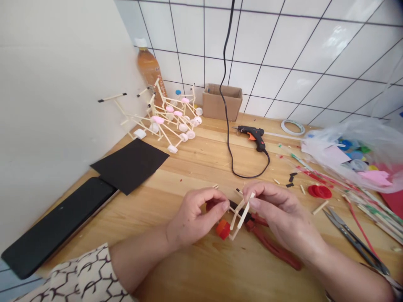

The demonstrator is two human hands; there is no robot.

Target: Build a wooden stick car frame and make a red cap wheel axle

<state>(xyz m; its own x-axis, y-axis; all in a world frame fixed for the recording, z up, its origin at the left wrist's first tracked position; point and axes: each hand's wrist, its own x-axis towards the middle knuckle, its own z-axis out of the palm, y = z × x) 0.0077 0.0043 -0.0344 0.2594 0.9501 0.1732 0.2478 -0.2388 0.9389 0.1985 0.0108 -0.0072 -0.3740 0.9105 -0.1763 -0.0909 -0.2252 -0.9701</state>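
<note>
A small frame of pale wooden sticks [242, 216] with a red-orange bottle cap [223, 229] at its lower left is held between both hands. My left hand [201, 212] pinches its left side with thumb and index finger together. Closed on the upper end of a flat stick on the right is my right hand [277, 209]. Beneath the frame lie pliers with red handles [277, 249], their jaws partly hidden by sticks and fingers.
Several stick models [157, 119] stand at the back left by a bottle [148, 63]. A black sheet [132, 163] and black phone [59, 222] lie left. A glue gun [255, 135] lies behind the hands, scissors [352, 239] and a plastic bag [355, 147] right.
</note>
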